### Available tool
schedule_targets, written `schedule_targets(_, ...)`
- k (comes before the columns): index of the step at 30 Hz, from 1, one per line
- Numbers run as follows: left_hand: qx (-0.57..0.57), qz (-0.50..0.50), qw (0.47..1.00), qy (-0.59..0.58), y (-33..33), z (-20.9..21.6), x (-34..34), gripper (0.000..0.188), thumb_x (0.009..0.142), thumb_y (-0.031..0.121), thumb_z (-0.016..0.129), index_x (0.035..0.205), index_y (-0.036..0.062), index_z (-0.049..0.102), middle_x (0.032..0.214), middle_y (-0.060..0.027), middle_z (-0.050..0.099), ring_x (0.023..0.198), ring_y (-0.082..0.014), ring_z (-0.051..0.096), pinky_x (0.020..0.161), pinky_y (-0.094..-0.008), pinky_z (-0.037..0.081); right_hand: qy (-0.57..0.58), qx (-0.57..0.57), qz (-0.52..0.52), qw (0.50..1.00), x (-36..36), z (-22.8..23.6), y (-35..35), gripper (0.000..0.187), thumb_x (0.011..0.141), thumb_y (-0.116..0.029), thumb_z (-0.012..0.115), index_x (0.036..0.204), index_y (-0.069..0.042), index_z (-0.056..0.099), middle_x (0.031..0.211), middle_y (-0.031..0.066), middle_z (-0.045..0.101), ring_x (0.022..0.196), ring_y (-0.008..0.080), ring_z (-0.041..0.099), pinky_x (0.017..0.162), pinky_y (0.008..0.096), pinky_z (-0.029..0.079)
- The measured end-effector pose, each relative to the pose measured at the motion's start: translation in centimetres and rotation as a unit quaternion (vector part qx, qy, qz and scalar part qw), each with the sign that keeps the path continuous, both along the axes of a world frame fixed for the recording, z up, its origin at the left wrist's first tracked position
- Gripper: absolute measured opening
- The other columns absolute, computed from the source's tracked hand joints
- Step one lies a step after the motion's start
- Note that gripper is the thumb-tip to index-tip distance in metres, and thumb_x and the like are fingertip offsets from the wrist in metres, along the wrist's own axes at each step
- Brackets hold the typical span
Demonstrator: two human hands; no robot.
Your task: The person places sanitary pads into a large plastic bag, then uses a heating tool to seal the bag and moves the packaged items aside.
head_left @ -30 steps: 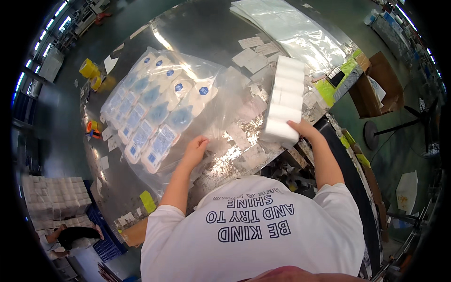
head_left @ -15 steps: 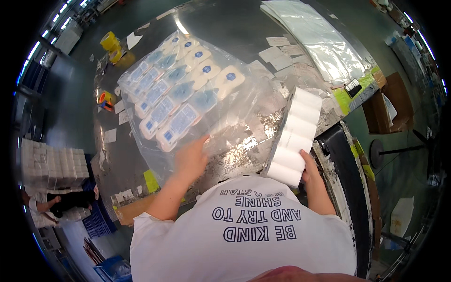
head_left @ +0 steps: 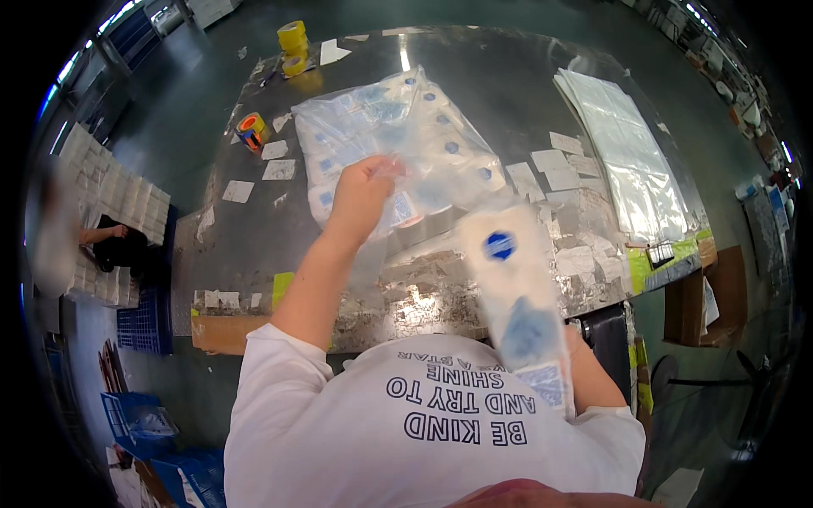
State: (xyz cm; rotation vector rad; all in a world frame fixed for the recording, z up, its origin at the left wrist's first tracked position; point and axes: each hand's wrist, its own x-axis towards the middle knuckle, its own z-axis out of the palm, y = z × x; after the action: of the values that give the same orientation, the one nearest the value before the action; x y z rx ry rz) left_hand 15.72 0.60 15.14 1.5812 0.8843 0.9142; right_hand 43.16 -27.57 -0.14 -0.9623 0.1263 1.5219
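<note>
My left hand (head_left: 366,196) is closed on the film of a large clear plastic bag (head_left: 373,245), near its open side facing me. Several wrapped packs of white paper rolls (head_left: 445,161) lie side by side inside this bag. In my right hand (head_left: 577,349), a similar long pack of rolls (head_left: 508,292) stands tilted up in front of my chest. A round blue mark and a pale blue print show on its face. It is a little blurred and hides most of my right fingers. Its far end is close to the bag's near right corner.
A stack of flat plastic bags (head_left: 622,152) lies on the table's right side. A tape dispenser (head_left: 252,131) and yellow tape rolls (head_left: 293,49) sit at the left. Paper scraps (head_left: 555,169) cover parts of the worn table. A cardboard box (head_left: 720,296) stands beyond the right edge.
My left hand has moved forward and closed on the bag's film. The roll pack in my right hand has turned its printed face into view. My view has shifted.
</note>
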Motion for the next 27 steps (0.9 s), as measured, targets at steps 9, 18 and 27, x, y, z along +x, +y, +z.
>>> schedule_targets(9,0.237,-0.153,0.957,0.061,-8.2,3.9,-2.1,0.017,0.089,0.013,0.06,0.097,0.0027,0.071,0.088,-0.0112,0.07,0.075,-0.0224,0.064,0.069,-0.0324,0.05,0.022,0.077,0.118,0.99,-4.6,0.7,11.2,0.05,0.083,-0.019,0.056,0.128,0.002,0.049,0.104,0.0183,0.065,0.093,0.0297,0.065,0.083,0.0415,0.054)
schedule_targets(18,0.212,-0.243,0.946,0.025,-9.1,0.0,3.4,0.021,0.09,0.015,0.058,0.106,0.0081,0.069,0.089,-0.0124,0.068,0.079,-0.03,0.064,0.075,-0.0378,0.05,-0.41,0.343,0.289,0.794,-9.4,-4.2,31.4,0.034,0.086,-0.021,0.056,0.113,-0.001,0.059,0.086,0.0127,0.066,0.077,0.0247,0.065,0.069,0.037,0.053)
schedule_targets(27,-0.039,-0.387,0.92,0.039,-8.8,-5.7,2.1,0.024,0.093,0.02,0.054,0.112,0.0102,0.066,0.104,-0.0147,0.067,0.095,-0.0306,0.064,0.092,-0.0364,0.047,-0.484,0.308,0.234,0.785,-17.6,-2.0,41.6,0.042,0.081,-0.008,0.058,0.123,-0.002,0.052,0.126,0.0194,0.053,0.11,0.0267,0.056,0.092,0.0347,0.046)
